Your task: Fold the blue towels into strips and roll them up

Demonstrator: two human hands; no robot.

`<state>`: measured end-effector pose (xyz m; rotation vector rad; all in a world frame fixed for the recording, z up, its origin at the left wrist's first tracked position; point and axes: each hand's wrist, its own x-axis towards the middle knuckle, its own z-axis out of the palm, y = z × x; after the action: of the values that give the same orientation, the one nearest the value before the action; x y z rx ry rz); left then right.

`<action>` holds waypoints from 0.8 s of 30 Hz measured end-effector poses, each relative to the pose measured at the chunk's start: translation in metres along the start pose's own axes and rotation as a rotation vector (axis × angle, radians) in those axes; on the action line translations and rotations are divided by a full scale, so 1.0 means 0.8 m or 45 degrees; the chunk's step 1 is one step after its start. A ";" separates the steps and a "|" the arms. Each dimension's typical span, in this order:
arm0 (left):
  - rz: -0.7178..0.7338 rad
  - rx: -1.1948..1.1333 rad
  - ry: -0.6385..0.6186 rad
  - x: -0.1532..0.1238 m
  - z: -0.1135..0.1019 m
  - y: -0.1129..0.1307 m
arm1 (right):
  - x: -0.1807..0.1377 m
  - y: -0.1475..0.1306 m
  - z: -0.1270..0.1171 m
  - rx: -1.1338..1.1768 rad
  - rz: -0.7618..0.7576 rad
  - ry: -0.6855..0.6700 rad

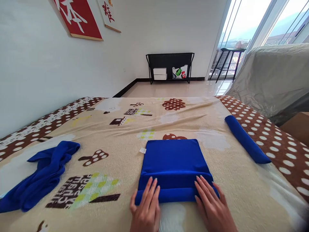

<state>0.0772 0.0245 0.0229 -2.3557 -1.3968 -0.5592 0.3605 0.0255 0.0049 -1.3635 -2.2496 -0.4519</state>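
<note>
The folded blue cloth [172,156] lies flat directly under and ahead of the fingers, its near edge turned up into a thick band; whether this is folded or rolled, I cannot tell. The left hand [146,209] rests palm down at the band's left end, its long fingers extended close together over the fabric and an outer digit set apart along the side. The right hand [213,206] mirrors it at the right end, long fingers nearly side by side, the outer one angled away past the cloth's edge; neither hand visibly pinches the fabric. Ahead of the left fingertips, a white label [143,150] sticks out from the cloth's left edge. Well to the left of the left fingers lies a crumpled blue cloth [45,175]; well beyond the right fingers, to their right, a blue roll [246,140] lies slantwise. The patterned fleece blanket [125,170] spreads beneath everything, and far ahead of both hands stands a black metal rack [171,59].
</note>
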 end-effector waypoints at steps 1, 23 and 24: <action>0.085 -0.064 -0.014 0.012 0.000 0.014 | 0.012 -0.012 -0.001 0.044 -0.081 -0.027; 0.182 -0.160 -0.310 0.064 0.021 0.022 | 0.053 -0.018 0.019 0.225 -0.130 -0.338; 0.127 -0.151 -0.315 0.063 0.026 0.018 | 0.054 -0.013 0.023 0.245 -0.095 -0.360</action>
<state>0.1152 0.0658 0.0291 -2.6474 -1.3702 -0.3400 0.3305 0.0618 0.0127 -1.3144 -2.5019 -0.0639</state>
